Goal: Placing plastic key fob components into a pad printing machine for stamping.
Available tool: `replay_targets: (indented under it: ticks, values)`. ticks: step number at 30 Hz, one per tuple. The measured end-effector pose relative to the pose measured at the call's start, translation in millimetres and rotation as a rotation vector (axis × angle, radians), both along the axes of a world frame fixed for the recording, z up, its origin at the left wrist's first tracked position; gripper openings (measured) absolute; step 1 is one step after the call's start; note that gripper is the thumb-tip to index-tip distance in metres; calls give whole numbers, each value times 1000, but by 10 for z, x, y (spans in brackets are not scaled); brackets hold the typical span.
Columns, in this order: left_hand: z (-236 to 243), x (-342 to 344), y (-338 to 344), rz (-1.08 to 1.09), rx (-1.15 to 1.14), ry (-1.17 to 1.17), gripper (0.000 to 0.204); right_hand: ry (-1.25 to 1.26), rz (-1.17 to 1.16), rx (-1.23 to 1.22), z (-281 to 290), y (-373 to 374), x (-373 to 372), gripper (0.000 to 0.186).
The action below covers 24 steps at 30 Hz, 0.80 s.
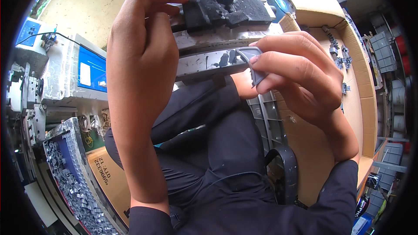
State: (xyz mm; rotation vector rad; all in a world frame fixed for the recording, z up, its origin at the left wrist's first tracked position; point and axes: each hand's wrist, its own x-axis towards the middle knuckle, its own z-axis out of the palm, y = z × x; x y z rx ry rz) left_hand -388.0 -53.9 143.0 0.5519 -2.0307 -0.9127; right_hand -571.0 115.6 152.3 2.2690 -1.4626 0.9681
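My right hand (pixel 305 67) pinches a small grey part (pixel 257 67) between thumb and fingers. The part is roughly triangular, with a raised rim and small teeth along its lower end. It is held at the right end of a pale metal bar (pixel 202 63) with dark worn patches. My left hand (pixel 146 39) is raised at the left end of a black block fixture (pixel 228 11). Its fingers are loosely bent with gaps between them, and I see nothing held in them. The thumb tip and palm are hidden.
A large cardboard box (pixel 368 100) stands on the right, with several small grey parts (pixel 344 58) inside. At lower left a tray (pixel 80 182) holds many small grey pieces, beside a closed carton (pixel 109 180). A machine with a blue panel (pixel 92 69) stands left.
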Motion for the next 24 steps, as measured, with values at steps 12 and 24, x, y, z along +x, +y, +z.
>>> replay_targets:
  ticks: [12, 24]
  values:
    - [-8, 9, 10, 17, -51, -6, 34, -207, -27, 65, 166, 13, -20, 29]
    - [-29, -5, 36, 76, -163, -143, 41, -209, -151, -52, 58, -536, -108, 21]
